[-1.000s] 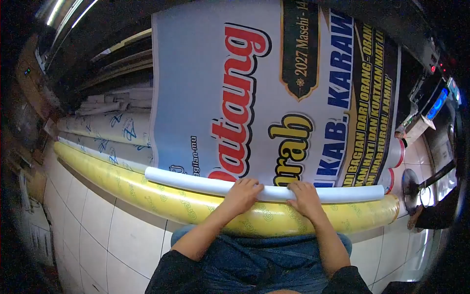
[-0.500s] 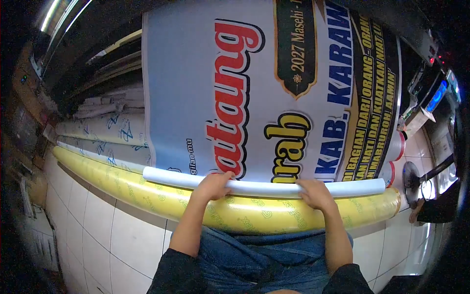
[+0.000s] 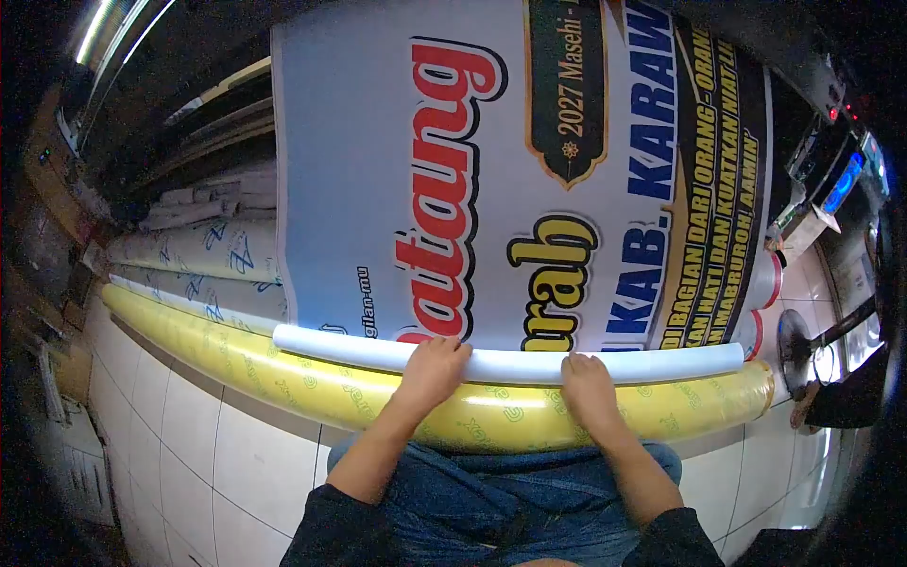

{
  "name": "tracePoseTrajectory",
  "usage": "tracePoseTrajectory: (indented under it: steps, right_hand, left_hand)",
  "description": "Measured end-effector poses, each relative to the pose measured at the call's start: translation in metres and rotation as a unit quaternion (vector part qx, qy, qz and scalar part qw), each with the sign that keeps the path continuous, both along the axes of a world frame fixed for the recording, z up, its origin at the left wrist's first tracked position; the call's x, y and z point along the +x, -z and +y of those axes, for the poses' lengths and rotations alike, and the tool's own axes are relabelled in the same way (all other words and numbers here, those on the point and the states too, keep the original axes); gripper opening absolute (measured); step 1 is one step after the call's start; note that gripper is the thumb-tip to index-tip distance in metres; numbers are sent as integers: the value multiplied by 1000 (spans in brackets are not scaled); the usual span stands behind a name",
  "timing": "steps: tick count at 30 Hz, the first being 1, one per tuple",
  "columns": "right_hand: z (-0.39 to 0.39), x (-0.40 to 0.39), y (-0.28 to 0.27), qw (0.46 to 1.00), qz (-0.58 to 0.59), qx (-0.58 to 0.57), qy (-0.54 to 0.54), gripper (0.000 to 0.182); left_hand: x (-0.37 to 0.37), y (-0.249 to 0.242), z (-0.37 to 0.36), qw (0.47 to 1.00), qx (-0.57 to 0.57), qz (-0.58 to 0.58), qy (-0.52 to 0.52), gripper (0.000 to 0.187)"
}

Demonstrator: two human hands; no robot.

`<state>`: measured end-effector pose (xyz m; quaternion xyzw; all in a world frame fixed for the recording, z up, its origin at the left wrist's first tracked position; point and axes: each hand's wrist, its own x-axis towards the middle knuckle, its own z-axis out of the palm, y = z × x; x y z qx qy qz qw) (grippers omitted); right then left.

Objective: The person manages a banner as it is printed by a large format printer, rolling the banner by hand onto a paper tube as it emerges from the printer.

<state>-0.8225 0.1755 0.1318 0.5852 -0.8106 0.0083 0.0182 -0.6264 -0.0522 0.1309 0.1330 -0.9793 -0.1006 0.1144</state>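
Note:
A printed banner [image 3: 350, 189] with large red, yellow and blue lettering hangs or slopes down in front of me. Its near end is wound into a white banner roll [image 3: 515, 365], which lies crosswise. My left hand [image 3: 436, 371] curls over this roll left of its middle, fingers closed around the top. Right of the middle, my right hand [image 3: 588, 383] grips the same roll, with its thumb side out of sight. Just below the hands rests a long yellow wrapped roll [image 3: 491, 416] with green print, close against my knees.
Several white wrapped rolls [image 3: 198, 248] lie to the left behind the yellow one. A standing fan or round-based stand [image 3: 796, 345] and a lit screen [image 3: 844, 182] are at the right. Pale floor tiles [image 3: 255, 454] surround my legs.
My left hand has shifted right along the banner roll, and my right hand slightly left, so they are closer together. The printed banner has barely moved.

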Motion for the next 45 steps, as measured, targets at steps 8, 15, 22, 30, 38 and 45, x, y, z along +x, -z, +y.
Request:
tracePoseTrajectory:
  steps: [8, 15, 22, 30, 38, 45]
  right_hand:
    - [-5, 13, 12, 998, 53, 15, 33, 47]
    - [-1, 1, 4, 1000, 22, 3, 8, 49]
    - [-6, -28, -9, 994, -92, 55, 9, 53]
    - [-5, -34, -25, 985, -157, 75, -6, 50]
    - [-11, -4, -35, 987, -160, 5, -27, 73]
    - [-13, 23, 6, 998, -54, -25, -17, 77]
  left_hand:
    - [-8, 6, 15, 996, 28, -75, -51, 24]
    - [-8, -1, 8, 997, 41, -60, -33, 17]
    - [-15, -11, -18, 970, 172, -165, -38, 28]
    - [-8, 1, -34, 974, 174, -125, 73, 37]
    - [-23, -3, 15, 990, 134, 14, 42, 56]
    - [-34, 41, 76, 999, -39, -3, 14, 69]
